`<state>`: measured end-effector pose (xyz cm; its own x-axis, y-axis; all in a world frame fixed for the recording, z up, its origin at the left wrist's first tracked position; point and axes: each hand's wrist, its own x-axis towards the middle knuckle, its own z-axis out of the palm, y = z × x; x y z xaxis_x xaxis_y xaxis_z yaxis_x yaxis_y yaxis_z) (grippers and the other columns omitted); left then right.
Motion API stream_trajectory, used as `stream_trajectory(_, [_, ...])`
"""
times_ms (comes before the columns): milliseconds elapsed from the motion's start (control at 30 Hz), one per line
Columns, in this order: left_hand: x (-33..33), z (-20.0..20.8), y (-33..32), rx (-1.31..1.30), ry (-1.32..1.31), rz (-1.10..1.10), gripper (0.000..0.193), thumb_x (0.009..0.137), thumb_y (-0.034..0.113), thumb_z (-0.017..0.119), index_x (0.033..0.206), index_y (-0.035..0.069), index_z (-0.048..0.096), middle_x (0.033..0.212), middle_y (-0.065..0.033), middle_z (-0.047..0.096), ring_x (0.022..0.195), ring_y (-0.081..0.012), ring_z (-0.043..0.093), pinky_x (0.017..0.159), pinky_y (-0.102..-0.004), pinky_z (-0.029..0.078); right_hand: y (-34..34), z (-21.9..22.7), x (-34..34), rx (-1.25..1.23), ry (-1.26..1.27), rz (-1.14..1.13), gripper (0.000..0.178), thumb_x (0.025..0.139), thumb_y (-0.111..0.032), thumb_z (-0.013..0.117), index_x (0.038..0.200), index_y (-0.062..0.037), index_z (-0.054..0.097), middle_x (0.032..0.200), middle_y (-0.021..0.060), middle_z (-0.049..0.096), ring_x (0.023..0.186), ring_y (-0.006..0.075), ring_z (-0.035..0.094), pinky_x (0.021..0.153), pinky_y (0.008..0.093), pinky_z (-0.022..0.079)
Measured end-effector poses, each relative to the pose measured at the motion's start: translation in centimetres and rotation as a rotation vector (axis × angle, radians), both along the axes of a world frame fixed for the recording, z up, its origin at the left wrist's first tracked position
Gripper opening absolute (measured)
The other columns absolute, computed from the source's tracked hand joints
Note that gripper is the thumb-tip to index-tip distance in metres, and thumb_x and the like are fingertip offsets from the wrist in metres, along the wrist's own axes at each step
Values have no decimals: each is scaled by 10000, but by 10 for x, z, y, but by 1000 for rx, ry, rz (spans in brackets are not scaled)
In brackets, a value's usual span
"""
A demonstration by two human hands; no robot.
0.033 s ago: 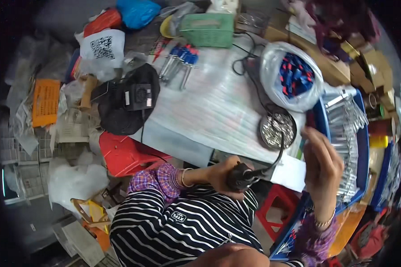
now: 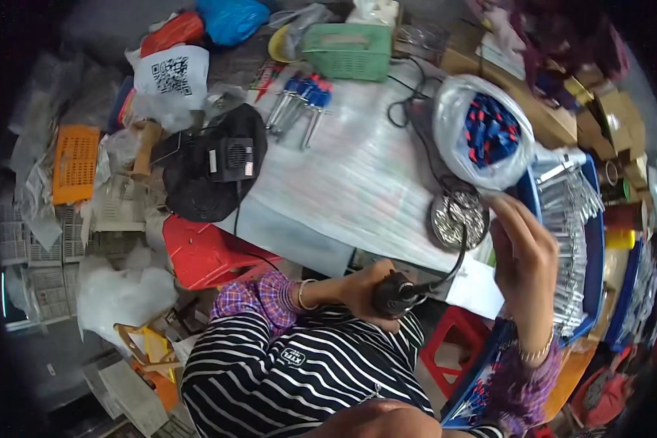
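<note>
My left hand (image 2: 366,293) is closed round a black corded hand tool (image 2: 396,295), held in front of my body; it looks like an electric screwdriver. From its end a black cable (image 2: 456,264) runs up over a round dish (image 2: 445,238) full of small shiny metal parts (image 2: 466,225). Just right of that dish is my right hand (image 2: 525,252), fingers stretched and slightly bent, the fingertips close to the rim. I see nothing in it, though its palm side is partly hidden.
A clear bag (image 2: 445,139) of blue-and-red pieces stands behind the dish. Along the right, a blue bin (image 2: 597,241) holds many metal rods. Blue-handled metal tools (image 2: 299,106) lie at the back, near a green basket (image 2: 347,62). A red stool (image 2: 204,255) is at left.
My right hand has moved left and slightly away from me, nearer the dish. The whole view has shifted a little. My left hand keeps its hold on the tool.
</note>
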<state>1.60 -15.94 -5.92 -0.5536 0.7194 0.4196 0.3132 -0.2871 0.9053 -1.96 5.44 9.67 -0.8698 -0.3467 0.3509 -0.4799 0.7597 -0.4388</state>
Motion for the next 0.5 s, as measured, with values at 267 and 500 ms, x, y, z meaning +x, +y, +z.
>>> stream_trajectory(267, [-2, -4, -46, 61, -302, -72, 283, 659, 107, 800, 799, 22, 570, 659, -64, 611, 545, -163, 591, 491, -283, 456, -127, -72, -177, 252, -93, 222, 302, 770, 12, 536, 1059, -54, 593, 930, 169, 641, 837, 361, 614, 716, 444, 482])
stream_trajectory(500, [5, -20, -69, 45, -410, 98, 298, 655, 91, 801, 843, 17, 581, 707, -65, 628, 608, -164, 610, 555, -293, 479, -211, -138, -245, 290, 11, 308, 398, 768, -11, 549, 1162, -67, 563, 1062, 132, 629, 938, 317, 606, 787, 413, 501])
